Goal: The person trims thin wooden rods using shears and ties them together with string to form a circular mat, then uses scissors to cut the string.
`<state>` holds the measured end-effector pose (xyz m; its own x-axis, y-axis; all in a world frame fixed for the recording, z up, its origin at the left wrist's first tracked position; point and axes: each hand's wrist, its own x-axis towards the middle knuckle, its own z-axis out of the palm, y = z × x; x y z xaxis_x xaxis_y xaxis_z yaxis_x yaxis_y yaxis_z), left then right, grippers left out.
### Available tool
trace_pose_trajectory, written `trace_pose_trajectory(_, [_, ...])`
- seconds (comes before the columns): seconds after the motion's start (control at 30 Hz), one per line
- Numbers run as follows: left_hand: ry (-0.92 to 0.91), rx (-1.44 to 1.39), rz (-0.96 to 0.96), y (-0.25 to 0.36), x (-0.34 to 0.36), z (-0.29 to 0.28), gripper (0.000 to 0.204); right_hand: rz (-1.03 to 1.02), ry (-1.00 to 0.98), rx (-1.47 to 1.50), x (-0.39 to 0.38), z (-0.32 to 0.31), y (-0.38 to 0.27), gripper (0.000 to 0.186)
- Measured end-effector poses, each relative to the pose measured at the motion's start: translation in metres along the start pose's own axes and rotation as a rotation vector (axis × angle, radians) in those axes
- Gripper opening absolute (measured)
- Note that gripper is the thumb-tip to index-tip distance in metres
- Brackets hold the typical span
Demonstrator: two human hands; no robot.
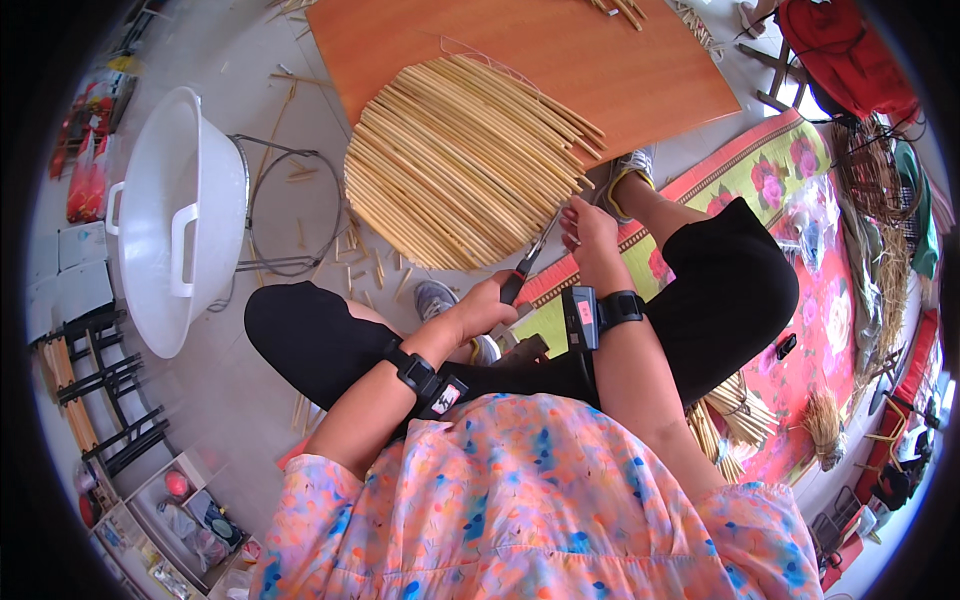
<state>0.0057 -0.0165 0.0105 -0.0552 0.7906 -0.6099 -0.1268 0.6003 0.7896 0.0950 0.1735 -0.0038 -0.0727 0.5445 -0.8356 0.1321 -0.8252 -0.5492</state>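
Note:
My left hand (487,306) is closed around the black handle of a knife-like tool (541,245). Its narrow metal blade slants up and to the right, toward the edge of a round mat of pale stalks (460,165). The stalks lie side by side, and some ends jut out at the mat's right side. Close to the blade's tip and those ends is my right hand (592,232), with its fingers curled in. Whatever its fingertips may grip is too small to make out. A thin pinkish thread (480,52) loops over the mat's far edge.
The mat rests partly on an orange-brown board (640,75). At left, a large white basin (165,230) leans beside a wire ring stand (297,210). Cut stalk pieces (365,265) litter the floor. A flowered cloth (810,300) and stalk bundles (742,412) lie at right.

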Motion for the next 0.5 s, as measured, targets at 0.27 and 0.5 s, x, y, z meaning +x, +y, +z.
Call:
trace_pose_trajectory(0.27, [0.017,-0.068,-0.03,0.002,0.007,0.009,0.055,0.04,-0.045,0.101,0.009,-0.003,0.003,0.014])
trace_pose_trajectory(0.5, [0.013,-0.168,-0.008,0.011,0.005,0.011,0.04,0.032,-0.047,0.077,0.005,-0.002,0.003,0.013])
